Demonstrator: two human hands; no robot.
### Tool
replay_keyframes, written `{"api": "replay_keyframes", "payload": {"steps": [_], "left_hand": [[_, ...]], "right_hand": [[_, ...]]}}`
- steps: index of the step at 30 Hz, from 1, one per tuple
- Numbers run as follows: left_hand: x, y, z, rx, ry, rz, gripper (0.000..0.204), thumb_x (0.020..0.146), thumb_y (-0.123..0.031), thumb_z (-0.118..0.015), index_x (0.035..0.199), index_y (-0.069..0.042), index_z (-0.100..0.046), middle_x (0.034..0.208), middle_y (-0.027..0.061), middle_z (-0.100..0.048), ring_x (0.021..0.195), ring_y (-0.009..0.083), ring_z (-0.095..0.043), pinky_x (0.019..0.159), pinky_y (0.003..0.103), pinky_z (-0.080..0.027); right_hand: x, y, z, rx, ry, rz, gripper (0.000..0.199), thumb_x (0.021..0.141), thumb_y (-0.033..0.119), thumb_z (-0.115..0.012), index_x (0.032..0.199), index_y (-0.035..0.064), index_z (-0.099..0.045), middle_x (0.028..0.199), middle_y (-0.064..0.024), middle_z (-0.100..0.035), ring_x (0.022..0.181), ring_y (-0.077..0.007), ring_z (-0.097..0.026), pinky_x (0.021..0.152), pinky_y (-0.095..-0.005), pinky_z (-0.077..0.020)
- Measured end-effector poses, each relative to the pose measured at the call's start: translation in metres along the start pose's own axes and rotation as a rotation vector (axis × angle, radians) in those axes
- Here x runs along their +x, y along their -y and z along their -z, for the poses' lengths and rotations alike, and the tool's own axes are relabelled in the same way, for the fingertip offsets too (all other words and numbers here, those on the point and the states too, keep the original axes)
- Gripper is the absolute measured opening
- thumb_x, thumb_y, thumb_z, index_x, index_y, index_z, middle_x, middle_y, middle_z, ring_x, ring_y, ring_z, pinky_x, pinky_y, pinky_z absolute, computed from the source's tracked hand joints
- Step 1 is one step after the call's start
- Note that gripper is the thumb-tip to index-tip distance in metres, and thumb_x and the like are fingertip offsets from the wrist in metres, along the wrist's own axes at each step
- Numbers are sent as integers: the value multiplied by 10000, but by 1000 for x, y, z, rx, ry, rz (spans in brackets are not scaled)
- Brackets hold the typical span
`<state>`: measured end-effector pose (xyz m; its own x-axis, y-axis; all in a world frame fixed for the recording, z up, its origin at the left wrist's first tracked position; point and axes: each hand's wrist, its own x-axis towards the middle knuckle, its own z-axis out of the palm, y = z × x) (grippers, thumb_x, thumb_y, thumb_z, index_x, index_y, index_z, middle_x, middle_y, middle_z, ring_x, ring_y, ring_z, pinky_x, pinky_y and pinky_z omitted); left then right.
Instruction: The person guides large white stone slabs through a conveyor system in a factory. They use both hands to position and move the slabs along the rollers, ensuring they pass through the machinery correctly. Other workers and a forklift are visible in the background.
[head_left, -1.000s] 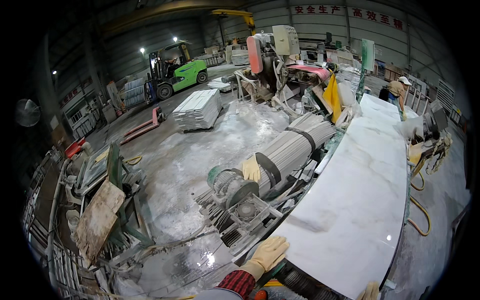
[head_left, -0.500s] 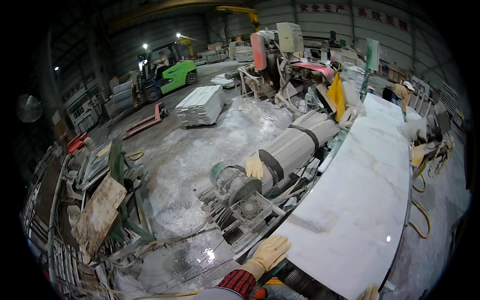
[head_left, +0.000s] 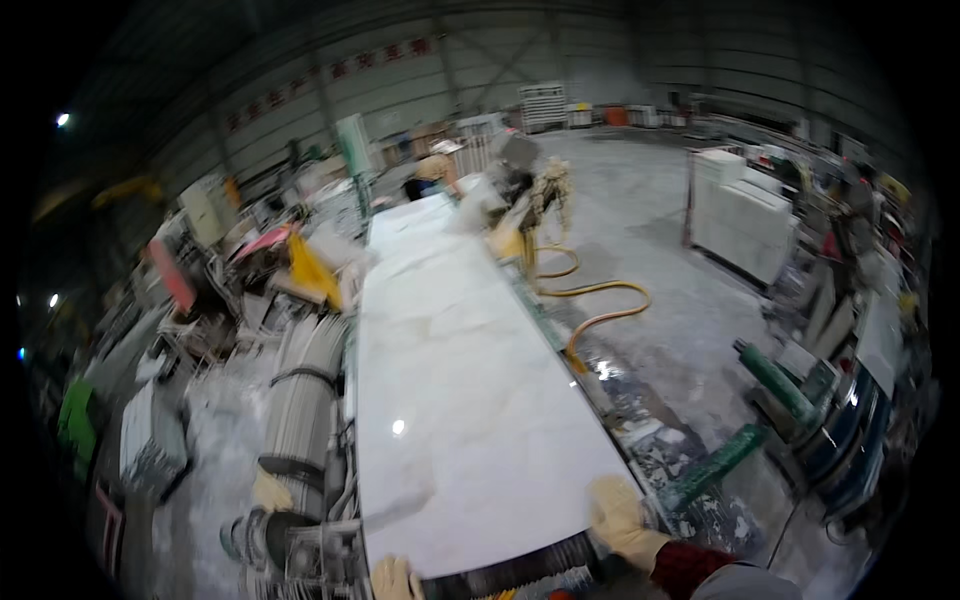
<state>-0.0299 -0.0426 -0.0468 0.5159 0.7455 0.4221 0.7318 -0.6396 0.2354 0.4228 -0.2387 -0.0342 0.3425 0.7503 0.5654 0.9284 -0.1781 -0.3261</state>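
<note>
A long white stone slab [head_left: 470, 400] with faint veins stretches away from me. My left hand [head_left: 396, 579], in a cream work glove, rests at the slab's near left corner with its fingers stretched out. On the near right corner lies my right hand [head_left: 622, 522], gloved alike, its fingers laid over the top face near the edge. Motion blurs it somewhat, and its thumb is hard to make out. Beneath the near edge shows a dark ribbed part [head_left: 510, 577]. Both hands touch the slab only.
Left of the slab stand a strapped bundle of strips [head_left: 305, 385], a motor [head_left: 262, 538] and a spare glove [head_left: 270, 490]. Green rollers [head_left: 712, 465] and a yellow hose [head_left: 610, 315] lie right. A person [head_left: 432, 175] is beside the far end.
My view has swung right, so the slab now runs through the middle. My right hand, barely visible before, shows on the near right corner. My left hand stays at the left corner.
</note>
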Motion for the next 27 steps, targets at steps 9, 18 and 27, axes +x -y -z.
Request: {"api": "replay_keyframes", "payload": {"steps": [9,18,27], "left_hand": [[5,-18,-5,-69,170,-116,535,1098,-383,-545,1512,-57,-639,1611,305,-517,1500,527,-452,1276,611,-315],[6,-19,1,-251,-16,-367,509,1107,-314,-582,1545,-56,-612,1603,307,-524,1512,514,-447,1276,600,-317],[3,-2,13,-348,268,-287,525,1077,-339,-618,1517,-53,-640,1551,326,-565,1484,525,-469,1263,603,-325]], "right_hand": [[-46,164,16,998,695,-316,527,1069,288,-643,1515,11,-609,1468,-240,-671,1412,-389,-599,1216,-469,-445],[-23,195,-132,1847,-97,-1672,569,1035,273,-764,1500,14,-565,1491,-113,-593,1316,-294,-612,1118,-477,-542],[-71,215,-112,1673,31,-1681,501,1064,201,-725,1496,-11,-588,1317,-147,-696,1168,-293,-697,969,-396,-597]]}}
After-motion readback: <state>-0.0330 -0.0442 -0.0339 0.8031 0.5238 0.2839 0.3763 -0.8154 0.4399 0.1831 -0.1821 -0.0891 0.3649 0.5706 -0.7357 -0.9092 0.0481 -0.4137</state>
